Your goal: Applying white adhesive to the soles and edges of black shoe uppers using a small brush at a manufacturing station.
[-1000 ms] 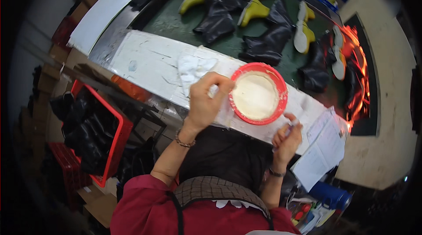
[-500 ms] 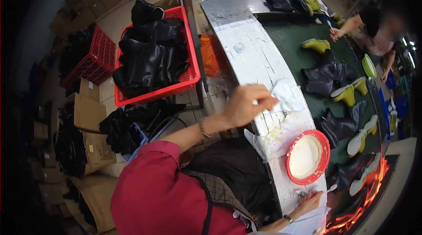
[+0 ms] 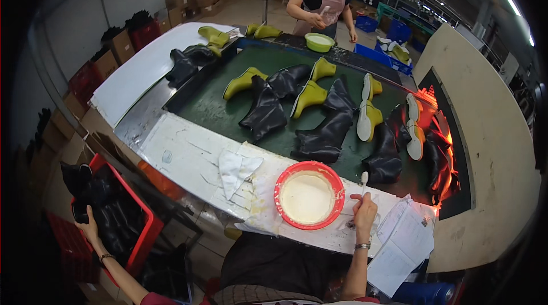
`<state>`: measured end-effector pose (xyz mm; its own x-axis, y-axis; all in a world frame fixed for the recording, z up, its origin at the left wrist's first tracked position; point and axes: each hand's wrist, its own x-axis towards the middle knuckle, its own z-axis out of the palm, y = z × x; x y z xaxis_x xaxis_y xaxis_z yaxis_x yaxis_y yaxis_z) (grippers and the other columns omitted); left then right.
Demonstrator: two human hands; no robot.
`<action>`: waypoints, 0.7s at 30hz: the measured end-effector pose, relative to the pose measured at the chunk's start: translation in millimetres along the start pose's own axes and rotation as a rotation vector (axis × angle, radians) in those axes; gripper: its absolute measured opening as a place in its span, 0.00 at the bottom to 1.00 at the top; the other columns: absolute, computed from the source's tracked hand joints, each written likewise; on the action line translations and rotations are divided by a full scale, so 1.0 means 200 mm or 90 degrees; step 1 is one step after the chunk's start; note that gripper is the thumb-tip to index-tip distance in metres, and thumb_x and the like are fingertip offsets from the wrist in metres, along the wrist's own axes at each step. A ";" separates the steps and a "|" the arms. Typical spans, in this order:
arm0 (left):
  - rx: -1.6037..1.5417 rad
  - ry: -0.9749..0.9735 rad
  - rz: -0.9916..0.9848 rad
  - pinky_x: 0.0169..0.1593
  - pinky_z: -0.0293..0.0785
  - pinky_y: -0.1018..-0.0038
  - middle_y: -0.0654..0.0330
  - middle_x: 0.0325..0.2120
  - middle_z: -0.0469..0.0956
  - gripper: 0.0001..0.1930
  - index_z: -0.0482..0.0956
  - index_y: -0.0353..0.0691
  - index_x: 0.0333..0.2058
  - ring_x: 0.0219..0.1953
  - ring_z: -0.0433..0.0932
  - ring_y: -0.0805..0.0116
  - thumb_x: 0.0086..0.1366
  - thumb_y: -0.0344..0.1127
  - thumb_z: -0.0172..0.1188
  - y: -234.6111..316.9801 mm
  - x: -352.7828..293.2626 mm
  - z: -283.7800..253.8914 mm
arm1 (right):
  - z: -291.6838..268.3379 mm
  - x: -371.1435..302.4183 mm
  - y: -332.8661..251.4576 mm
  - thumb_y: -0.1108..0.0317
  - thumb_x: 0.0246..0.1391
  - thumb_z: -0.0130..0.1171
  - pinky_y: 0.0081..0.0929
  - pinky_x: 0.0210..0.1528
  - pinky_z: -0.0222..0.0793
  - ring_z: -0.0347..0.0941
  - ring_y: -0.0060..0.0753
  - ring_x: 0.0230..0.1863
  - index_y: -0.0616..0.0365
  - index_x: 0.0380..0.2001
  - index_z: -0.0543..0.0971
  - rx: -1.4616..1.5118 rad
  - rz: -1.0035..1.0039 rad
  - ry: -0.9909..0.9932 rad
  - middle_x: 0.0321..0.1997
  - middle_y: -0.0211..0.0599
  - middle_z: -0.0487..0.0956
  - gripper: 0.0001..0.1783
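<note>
My left hand (image 3: 88,228) reaches down at the lower left, to a red plastic crate (image 3: 149,226) filled with black boots (image 3: 117,213). Its fingers are apart and lie against a boot; I see no firm grip. Over the white board's near edge, my right hand (image 3: 364,213) is closed on a small brush (image 3: 365,179) with a pale head pointing up. Left of that hand stands a red bowl (image 3: 278,196) of cream-coloured paste. A crumpled white cloth (image 3: 235,169) lies left of the bowl.
Black boots with yellow-green feet (image 3: 311,97) lie on the green conveyor belt (image 3: 214,97). At right, an orange glow falls on boots beside a tan panel (image 3: 485,134). Papers (image 3: 402,242) lie near my right hand. Across the belt, a co-worker (image 3: 325,5) stands by a green bowl (image 3: 319,43).
My view has swung toward the belt and the co-worker. My left hand has gone from above the white board down to the boots in the red crate. My right hand still holds the brush.
</note>
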<state>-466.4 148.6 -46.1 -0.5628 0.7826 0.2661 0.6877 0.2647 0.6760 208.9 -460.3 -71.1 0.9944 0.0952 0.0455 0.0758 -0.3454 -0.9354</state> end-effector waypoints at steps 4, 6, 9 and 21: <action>0.115 0.050 0.066 0.72 0.57 0.52 0.40 0.75 0.43 0.72 0.30 0.41 0.75 0.74 0.52 0.43 0.49 0.73 0.69 0.10 0.09 0.05 | 0.07 -0.03 0.04 0.57 0.74 0.40 0.29 0.24 0.65 0.69 0.24 0.15 0.66 0.34 0.87 -0.046 -0.055 0.043 0.11 0.32 0.73 0.30; 0.132 0.009 -0.005 0.65 0.68 0.57 0.41 0.67 0.63 0.55 0.51 0.35 0.73 0.65 0.68 0.47 0.57 0.58 0.70 0.29 -0.15 0.10 | 0.06 -0.05 0.02 0.57 0.74 0.40 0.29 0.25 0.66 0.71 0.25 0.15 0.65 0.34 0.87 -0.047 -0.071 0.072 0.11 0.33 0.75 0.30; -0.050 0.118 0.093 0.59 0.72 0.57 0.41 0.61 0.68 0.49 0.58 0.33 0.68 0.59 0.72 0.49 0.52 0.48 0.72 0.30 -0.17 -0.13 | 0.04 -0.04 0.10 0.58 0.74 0.40 0.29 0.24 0.66 0.70 0.23 0.16 0.66 0.38 0.87 -0.030 -0.104 0.053 0.14 0.34 0.78 0.28; -0.408 -0.216 0.326 0.45 0.73 0.70 0.56 0.35 0.78 0.15 0.77 0.28 0.42 0.35 0.75 0.67 0.62 0.34 0.61 0.98 -0.70 -0.53 | 0.03 -0.04 0.08 0.75 0.64 0.41 0.27 0.28 0.70 0.75 0.26 0.20 0.67 0.64 0.68 -0.015 -0.116 0.124 0.18 0.37 0.79 0.26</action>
<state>-301.9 30.1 121.5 -0.0199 0.8701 0.4924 0.3720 -0.4507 0.8114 201.5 -460.2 -88.9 0.9591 -0.0233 0.2821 0.2550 -0.3610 -0.8970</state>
